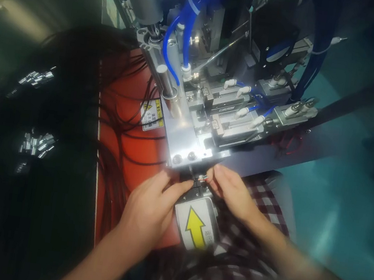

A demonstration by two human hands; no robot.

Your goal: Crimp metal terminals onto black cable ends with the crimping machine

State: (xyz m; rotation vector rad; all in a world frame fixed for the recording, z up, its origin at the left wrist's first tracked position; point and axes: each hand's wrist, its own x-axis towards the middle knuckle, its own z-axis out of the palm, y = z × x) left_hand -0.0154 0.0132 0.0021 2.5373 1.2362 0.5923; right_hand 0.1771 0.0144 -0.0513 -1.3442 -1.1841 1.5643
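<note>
My left hand and my right hand meet at the front edge of a metal machine plate. Both pinch a thin black cable end held between their fingertips, just under the plate's slot. Below the fingers lies a white label with a yellow arrow pointing toward the machine. Fingers of both hands are closed in a pinch. The cable tip itself is small and partly hidden.
A bundle of black cables drapes over an orange surface on the left. Small silver metal parts lie in a dark tray further left. Blue air hoses and pneumatic cylinders rise behind. A checked garment covers my lap.
</note>
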